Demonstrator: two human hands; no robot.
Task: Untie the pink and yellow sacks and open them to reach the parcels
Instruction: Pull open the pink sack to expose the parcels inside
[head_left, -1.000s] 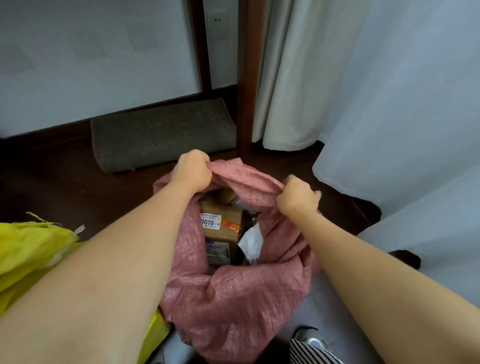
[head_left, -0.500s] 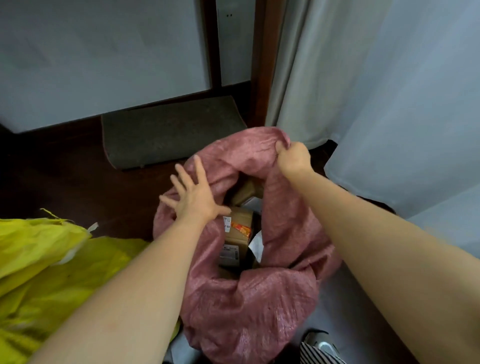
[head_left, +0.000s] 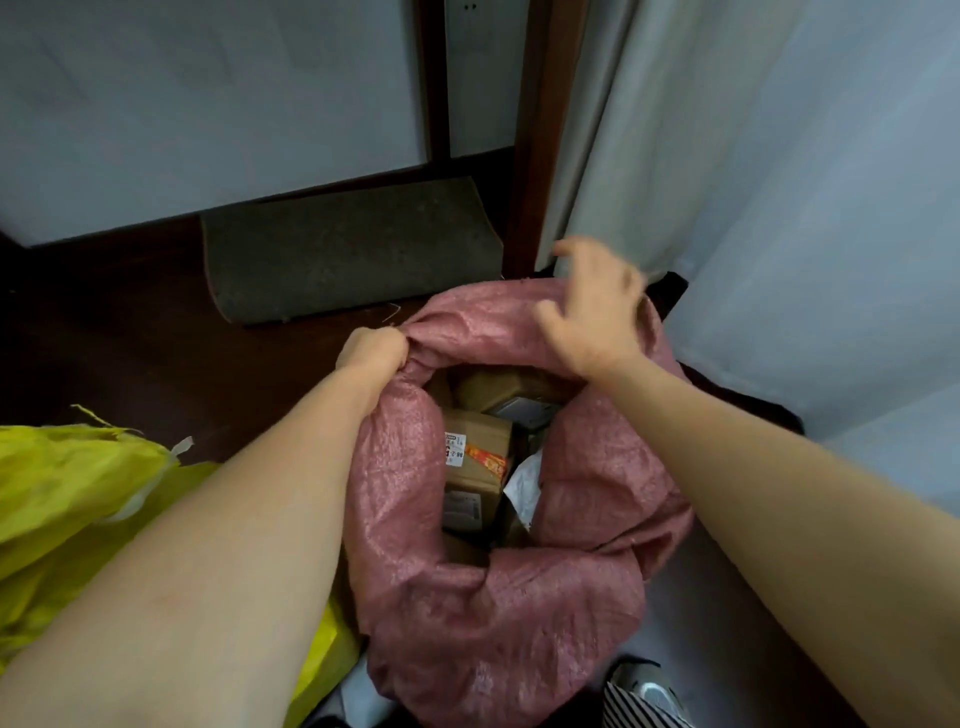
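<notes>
The pink woven sack (head_left: 498, 613) stands open on the dark floor, its mouth rolled down in a ring. Inside lie brown cardboard parcels (head_left: 475, 457) with printed labels and a white plastic mailer (head_left: 524, 488). My left hand (head_left: 371, 353) is closed on the bunched far-left rim of the sack. My right hand (head_left: 592, 306) hovers over the far-right rim with fingers spread, blurred, holding nothing. The yellow sack (head_left: 72, 488) lies crumpled at the left, partly hidden by my left forearm.
A grey mat (head_left: 348, 249) lies beyond the sack against a white panel. A dark wooden post (head_left: 535, 140) rises behind, with pale curtains (head_left: 769, 171) along the right. A striped shoe (head_left: 644, 701) shows at the bottom edge.
My left hand went from spread open to gripping the sack's far-left rim. My right hand let go of the far rim and opened. The sack's mouth is wider.
</notes>
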